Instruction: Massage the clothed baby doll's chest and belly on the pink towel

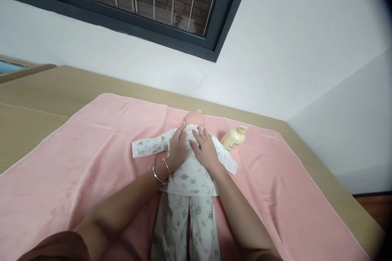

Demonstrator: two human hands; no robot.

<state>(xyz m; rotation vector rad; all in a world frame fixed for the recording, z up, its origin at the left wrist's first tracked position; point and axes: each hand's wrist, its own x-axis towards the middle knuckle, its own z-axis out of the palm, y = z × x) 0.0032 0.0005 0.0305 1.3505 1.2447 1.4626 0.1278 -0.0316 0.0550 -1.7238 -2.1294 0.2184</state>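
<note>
My left hand [177,147], two silver bangles at the wrist, lies flat with fingers together on the chest of the baby doll in white printed pyjamas [190,179]. Doll lies mid pink towel [76,163], long axis running away from me, head toward wall. My right hand [206,149] is spread flat beside the left. A cream pump bottle [234,137] lies just right.

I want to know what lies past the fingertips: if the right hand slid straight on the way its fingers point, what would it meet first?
Probably the doll's head, just beyond the right hand resting on the doll's chest.
</note>
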